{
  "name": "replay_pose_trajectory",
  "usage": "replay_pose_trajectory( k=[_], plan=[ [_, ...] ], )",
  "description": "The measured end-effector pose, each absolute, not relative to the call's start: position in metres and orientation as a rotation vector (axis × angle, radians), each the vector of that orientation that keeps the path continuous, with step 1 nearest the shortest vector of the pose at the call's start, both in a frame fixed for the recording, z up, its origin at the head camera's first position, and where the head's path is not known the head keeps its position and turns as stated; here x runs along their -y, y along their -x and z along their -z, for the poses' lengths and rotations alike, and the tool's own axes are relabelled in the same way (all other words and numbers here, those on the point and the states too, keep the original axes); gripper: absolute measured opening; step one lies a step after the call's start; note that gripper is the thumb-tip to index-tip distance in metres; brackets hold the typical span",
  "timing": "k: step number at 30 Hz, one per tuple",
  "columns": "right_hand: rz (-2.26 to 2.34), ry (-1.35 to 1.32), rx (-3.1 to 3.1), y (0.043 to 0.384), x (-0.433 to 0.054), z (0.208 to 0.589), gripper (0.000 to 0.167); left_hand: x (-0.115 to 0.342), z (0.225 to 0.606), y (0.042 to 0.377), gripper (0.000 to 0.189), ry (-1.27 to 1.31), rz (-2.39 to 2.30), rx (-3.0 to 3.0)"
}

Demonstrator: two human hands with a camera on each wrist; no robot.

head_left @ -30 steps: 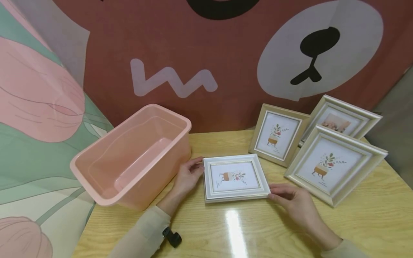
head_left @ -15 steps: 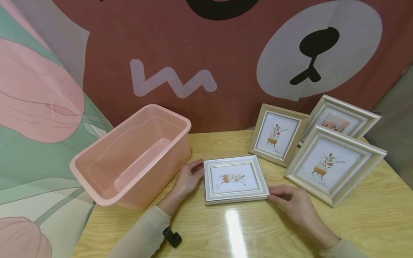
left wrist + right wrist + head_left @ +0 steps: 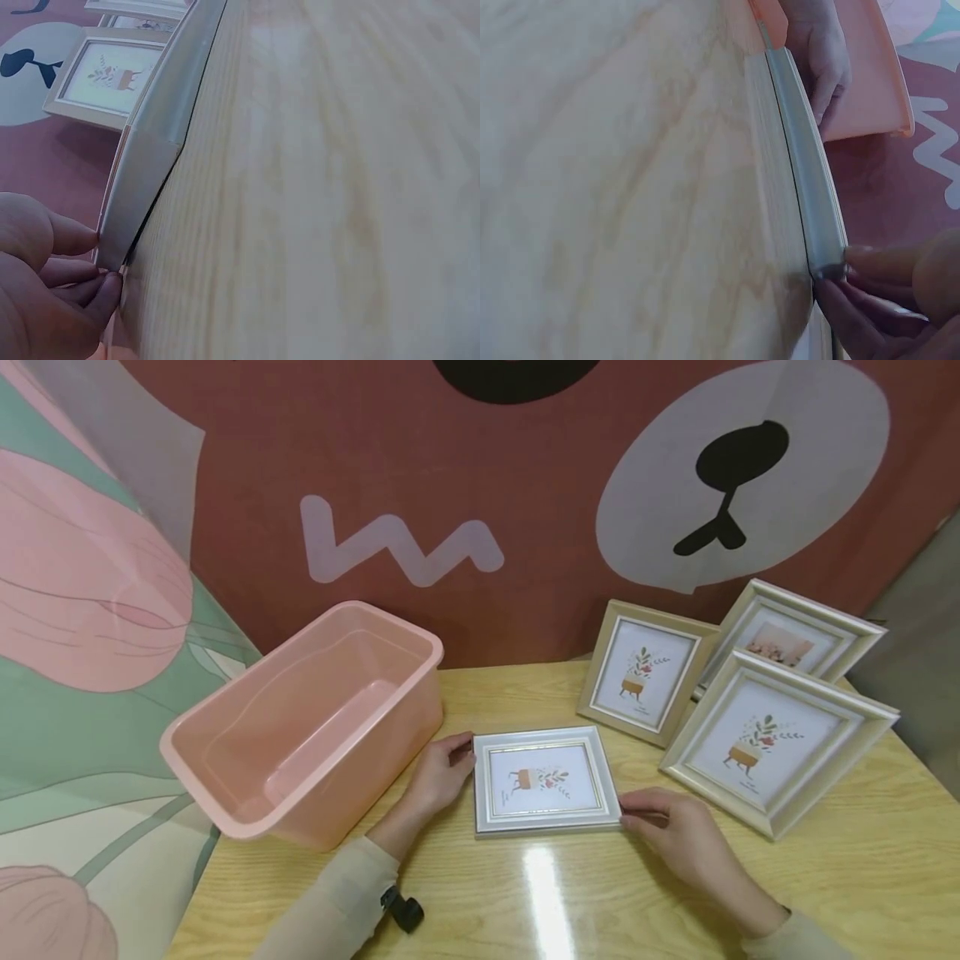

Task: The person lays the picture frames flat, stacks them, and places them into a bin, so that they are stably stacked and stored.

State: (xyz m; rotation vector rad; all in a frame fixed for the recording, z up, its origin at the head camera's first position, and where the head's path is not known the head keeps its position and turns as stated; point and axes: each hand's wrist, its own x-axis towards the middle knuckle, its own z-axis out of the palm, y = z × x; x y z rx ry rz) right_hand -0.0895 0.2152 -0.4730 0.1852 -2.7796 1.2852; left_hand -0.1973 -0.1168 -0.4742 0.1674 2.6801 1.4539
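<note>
A silvery-white picture frame lies face up, low over the wooden table, its potted-plant print turned sideways. My left hand pinches its left edge near the far corner, thumb and fingers on either side of the rim. At the near right corner my right hand pinches the frame the same way. In the left wrist view, the frame's side runs close along the tabletop, with the left fingertips at its lower edge. The right wrist view shows the frame's long side with a thin dark line beneath it.
A pink plastic bin stands just left of my left hand. To the right, a tan frame and two larger champagne frames, one in front and one behind, stand upright on the table. A printed cloth hangs behind.
The held picture frame has come down slightly and a little nearer, lying flatter. My right hand has shifted a touch left with it; the left hand has barely moved.
</note>
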Motion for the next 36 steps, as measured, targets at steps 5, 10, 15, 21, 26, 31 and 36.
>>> replay_pose_trajectory(
  k=[5,10,15,21,26,31,36],
  plan=[
    [-1.317,-0.211,2.789,0.091,-0.218,0.470,0.024,0.117,0.473,0.196,0.039,-0.155,-1.496,-2.665],
    [-1.325,-0.208,2.786,0.089,-0.225,0.462,0.024,0.122,0.471,0.194,0.036,-0.115,-1.600,-2.645],
    [-1.265,-0.220,2.709,0.088,-0.239,0.453,0.024,0.128,0.470,0.194,0.030,-0.115,-1.741,-2.601],
    [-1.233,-0.280,2.555,0.089,-0.253,0.445,0.024,0.132,0.467,0.191,0.029,-0.165,-1.879,-2.520],
    [-1.262,-0.268,2.484,0.087,-0.258,0.435,0.022,0.131,0.462,0.188,0.027,-0.237,-1.894,-2.520],
    [-1.249,-0.235,2.446,0.086,-0.262,0.427,0.022,0.127,0.456,0.187,0.026,-0.246,-1.884,-2.510],
    [-1.260,-0.214,2.416,0.085,-0.268,0.420,0.021,0.122,0.448,0.184,0.028,-0.295,-1.904,-2.471]
  ],
)
